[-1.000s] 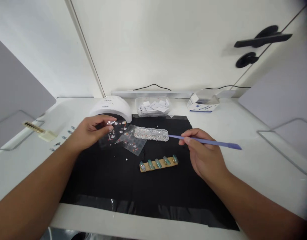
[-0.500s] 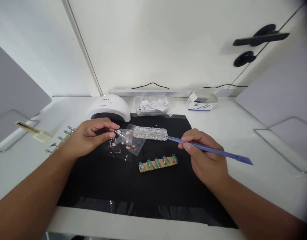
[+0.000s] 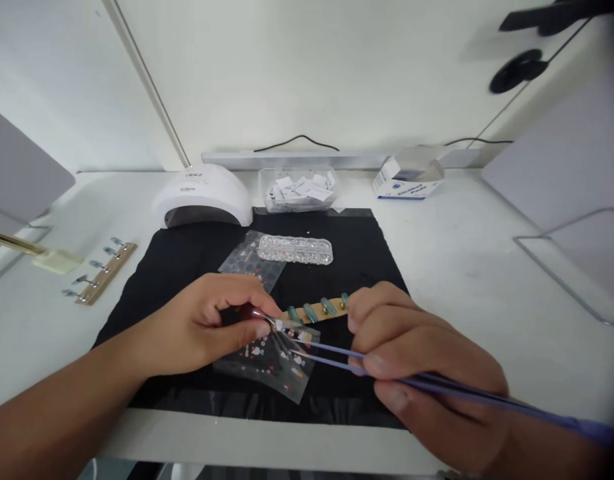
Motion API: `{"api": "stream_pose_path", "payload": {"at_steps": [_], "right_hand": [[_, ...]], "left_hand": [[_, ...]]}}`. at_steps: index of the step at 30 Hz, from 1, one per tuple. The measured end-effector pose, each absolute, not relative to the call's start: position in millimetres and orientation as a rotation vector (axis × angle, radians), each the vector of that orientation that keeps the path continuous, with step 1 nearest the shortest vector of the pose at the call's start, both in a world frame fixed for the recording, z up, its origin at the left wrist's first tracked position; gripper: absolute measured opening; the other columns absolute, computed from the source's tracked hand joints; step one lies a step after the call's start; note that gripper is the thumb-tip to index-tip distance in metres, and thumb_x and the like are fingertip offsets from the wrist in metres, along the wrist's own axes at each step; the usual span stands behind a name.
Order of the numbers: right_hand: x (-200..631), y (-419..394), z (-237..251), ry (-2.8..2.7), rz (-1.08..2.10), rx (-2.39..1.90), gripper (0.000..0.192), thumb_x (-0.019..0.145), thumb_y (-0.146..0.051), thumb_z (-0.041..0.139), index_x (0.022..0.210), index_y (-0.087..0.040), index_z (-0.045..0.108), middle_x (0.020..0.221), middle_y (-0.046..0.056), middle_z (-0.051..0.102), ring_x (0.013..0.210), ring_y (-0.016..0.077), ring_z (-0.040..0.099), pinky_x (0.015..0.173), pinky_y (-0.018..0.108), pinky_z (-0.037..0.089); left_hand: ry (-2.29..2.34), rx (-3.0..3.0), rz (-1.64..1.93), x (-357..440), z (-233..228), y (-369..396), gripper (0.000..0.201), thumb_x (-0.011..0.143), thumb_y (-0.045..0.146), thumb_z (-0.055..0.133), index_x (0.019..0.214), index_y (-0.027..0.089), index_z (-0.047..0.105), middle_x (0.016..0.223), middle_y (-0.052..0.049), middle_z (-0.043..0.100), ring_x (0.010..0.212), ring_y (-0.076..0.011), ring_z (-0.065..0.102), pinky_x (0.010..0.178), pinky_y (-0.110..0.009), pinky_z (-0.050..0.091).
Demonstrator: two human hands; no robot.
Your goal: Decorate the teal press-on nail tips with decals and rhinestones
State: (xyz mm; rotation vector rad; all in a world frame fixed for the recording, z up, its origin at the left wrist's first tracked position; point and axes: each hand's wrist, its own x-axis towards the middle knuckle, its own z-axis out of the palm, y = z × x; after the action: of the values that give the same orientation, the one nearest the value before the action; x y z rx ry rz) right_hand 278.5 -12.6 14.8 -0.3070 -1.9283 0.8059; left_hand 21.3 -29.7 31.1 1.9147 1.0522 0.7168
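My left hand pinches a clear sticker sheet with small coloured decals, held low over the near part of the black mat. My right hand grips a thin purple stick tool whose tip reaches the sheet beside my left fingertips. Just behind the sheet lies a tan strip of teal nail tips. Farther back sit a second sticker sheet and a clear rhinestone case.
A white nail lamp stands at the back left of the mat. Behind it are a clear tub of paper bits and an open small box. Left of the mat lies another nail-tip strip and a brush handle.
Both hands came toward me from the back of the mat. The left hand brought the sticker sheet to the mat's near edge, and the purple tool's tip now meets it. The view tilted down.
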Motion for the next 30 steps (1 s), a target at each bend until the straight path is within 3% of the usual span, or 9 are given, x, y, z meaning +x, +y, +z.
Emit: {"api": "stream_pose_path", "payload": {"at_steps": [30], "right_hand": [[274.9,-2.5,6.3,-1.896,1.030,-0.292,0.028,0.073,-0.004,0.057,0.091,-0.020,0.070,0.067,0.003,0.066,0.061,0.0172,0.059,0.059,0.035,0.049]], "left_hand": [[0.900,2.026,0.759,28.8,23.8,-35.8,0.019,0.088,0.012,0.061,0.101,0.025,0.068,0.081,-0.002,0.067,0.071,-0.0145,0.062,0.062,-0.027,0.052]]}}
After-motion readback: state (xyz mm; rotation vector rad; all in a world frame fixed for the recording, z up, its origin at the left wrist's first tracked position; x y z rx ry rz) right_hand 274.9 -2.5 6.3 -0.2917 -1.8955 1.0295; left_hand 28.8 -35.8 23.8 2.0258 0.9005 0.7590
